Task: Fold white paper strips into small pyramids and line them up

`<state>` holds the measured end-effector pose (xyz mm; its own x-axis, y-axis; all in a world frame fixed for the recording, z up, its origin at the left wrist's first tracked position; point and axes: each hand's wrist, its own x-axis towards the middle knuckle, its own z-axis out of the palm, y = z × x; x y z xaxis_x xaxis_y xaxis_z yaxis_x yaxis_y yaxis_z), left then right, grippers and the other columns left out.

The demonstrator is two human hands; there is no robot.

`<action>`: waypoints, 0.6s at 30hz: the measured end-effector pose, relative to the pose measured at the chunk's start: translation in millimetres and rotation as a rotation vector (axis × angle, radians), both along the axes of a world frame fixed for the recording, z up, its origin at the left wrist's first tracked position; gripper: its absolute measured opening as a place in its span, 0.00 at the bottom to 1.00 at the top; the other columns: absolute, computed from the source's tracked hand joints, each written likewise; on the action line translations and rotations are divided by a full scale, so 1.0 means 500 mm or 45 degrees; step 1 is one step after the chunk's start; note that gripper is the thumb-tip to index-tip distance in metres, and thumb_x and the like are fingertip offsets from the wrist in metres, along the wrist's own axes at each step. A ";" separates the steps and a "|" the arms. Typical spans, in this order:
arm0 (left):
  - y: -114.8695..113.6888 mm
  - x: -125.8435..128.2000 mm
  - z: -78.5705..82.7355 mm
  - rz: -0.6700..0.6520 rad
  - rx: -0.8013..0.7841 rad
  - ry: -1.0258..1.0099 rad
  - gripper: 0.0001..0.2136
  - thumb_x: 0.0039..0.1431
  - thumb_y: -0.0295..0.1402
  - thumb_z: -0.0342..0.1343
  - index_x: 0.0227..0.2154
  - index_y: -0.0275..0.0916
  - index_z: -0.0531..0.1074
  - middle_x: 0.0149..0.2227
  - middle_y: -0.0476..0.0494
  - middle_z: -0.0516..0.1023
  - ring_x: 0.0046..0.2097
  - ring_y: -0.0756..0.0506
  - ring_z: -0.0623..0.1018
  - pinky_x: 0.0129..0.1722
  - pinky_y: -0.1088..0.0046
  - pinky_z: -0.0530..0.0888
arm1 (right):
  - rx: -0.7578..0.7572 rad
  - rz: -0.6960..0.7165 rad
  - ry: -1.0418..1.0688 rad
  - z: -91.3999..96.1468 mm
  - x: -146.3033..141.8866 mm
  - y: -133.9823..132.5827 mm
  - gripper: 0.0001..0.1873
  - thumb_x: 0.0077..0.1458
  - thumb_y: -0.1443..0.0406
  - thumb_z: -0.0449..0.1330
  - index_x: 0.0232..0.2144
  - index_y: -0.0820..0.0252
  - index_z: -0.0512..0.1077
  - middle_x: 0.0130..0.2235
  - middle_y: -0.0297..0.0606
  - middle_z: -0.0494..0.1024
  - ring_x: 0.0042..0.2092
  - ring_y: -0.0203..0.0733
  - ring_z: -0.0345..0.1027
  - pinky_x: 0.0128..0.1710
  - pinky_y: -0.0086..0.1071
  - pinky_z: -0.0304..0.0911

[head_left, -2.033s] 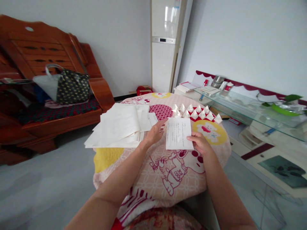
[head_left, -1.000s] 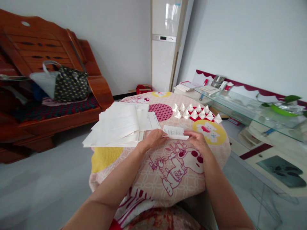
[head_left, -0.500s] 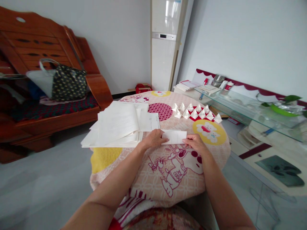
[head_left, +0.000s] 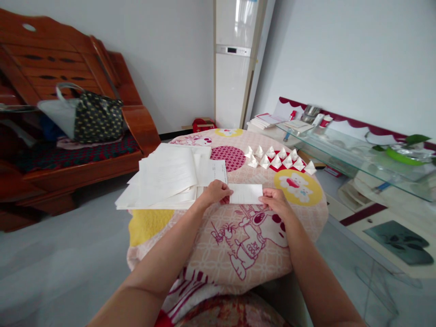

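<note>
A folded strip of white paper (head_left: 245, 194) lies between my two hands over the cartoon-print tablecloth (head_left: 211, 254). My left hand (head_left: 217, 191) pinches its left end, with the fingers closed. At the strip's right end, my right hand (head_left: 273, 199) grips the edge between thumb and fingers. A loose stack of white paper sheets (head_left: 166, 175) spreads just left of my left hand, some with printed lines. Beyond my right hand stand several small folded paper pyramids (head_left: 277, 161), set out in rows.
To the right is a glass-topped stand (head_left: 357, 159) carrying papers, cups and a green bowl (head_left: 405, 156). A wooden bench (head_left: 68, 168) with a dotted bag (head_left: 98, 117) stands at the left. Behind the table rises a tall white cabinet-like unit (head_left: 231, 86).
The paper strip has shifted slightly left, and its outline looks neater, with no second layer showing behind it. My left hand has changed its hold a little; the right has barely moved.
</note>
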<state>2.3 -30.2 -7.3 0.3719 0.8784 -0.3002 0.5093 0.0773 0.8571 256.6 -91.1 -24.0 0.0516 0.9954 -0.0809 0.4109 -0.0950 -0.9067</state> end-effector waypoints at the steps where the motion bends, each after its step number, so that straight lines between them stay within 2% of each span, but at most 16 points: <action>1: 0.000 0.004 -0.003 0.029 0.014 0.039 0.13 0.60 0.29 0.54 0.19 0.35 0.71 0.19 0.48 0.76 0.22 0.52 0.75 0.26 0.78 0.73 | 0.010 -0.028 0.009 0.000 -0.004 0.002 0.20 0.44 0.62 0.62 0.41 0.64 0.79 0.22 0.32 0.75 0.20 0.35 0.64 0.19 0.26 0.56; 4: -0.005 0.013 -0.004 0.089 0.095 0.188 0.13 0.60 0.29 0.55 0.20 0.34 0.73 0.20 0.46 0.77 0.21 0.52 0.74 0.25 0.79 0.73 | 0.086 -0.103 0.007 -0.003 -0.015 0.007 0.37 0.42 0.64 0.62 0.58 0.66 0.72 0.22 0.29 0.74 0.19 0.36 0.64 0.19 0.27 0.57; 6: -0.011 0.018 -0.002 0.112 0.140 0.267 0.12 0.60 0.29 0.55 0.22 0.33 0.76 0.21 0.44 0.79 0.21 0.51 0.75 0.25 0.79 0.73 | 0.129 -0.119 -0.021 -0.009 -0.019 0.010 0.41 0.43 0.65 0.62 0.62 0.65 0.69 0.21 0.28 0.74 0.19 0.36 0.64 0.19 0.28 0.57; 8: -0.015 0.022 0.001 0.133 0.180 0.336 0.11 0.60 0.30 0.55 0.26 0.32 0.78 0.23 0.43 0.80 0.22 0.51 0.76 0.25 0.79 0.73 | 0.145 -0.132 -0.076 -0.016 -0.020 0.012 0.36 0.43 0.64 0.62 0.57 0.65 0.74 0.22 0.30 0.75 0.19 0.37 0.65 0.20 0.29 0.59; 12: -0.016 0.026 0.001 0.134 0.278 0.482 0.11 0.61 0.31 0.55 0.30 0.32 0.81 0.25 0.41 0.82 0.25 0.50 0.78 0.29 0.79 0.73 | 0.219 -0.182 -0.253 -0.027 -0.023 0.018 0.22 0.45 0.63 0.62 0.42 0.65 0.83 0.26 0.38 0.80 0.24 0.40 0.70 0.26 0.31 0.65; 18: -0.012 0.031 0.000 0.129 0.372 0.618 0.11 0.61 0.32 0.56 0.31 0.33 0.81 0.25 0.40 0.82 0.31 0.48 0.81 0.35 0.78 0.74 | 0.270 -0.189 -0.469 -0.025 -0.028 0.029 0.15 0.47 0.64 0.62 0.37 0.60 0.85 0.31 0.40 0.84 0.34 0.46 0.77 0.37 0.34 0.69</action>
<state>18.1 -36.1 -7.5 0.1613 0.9746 -0.1552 0.8522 -0.0582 0.5200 242.6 -76.6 -36.5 0.1822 0.9676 0.1747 0.7061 -0.0051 -0.7081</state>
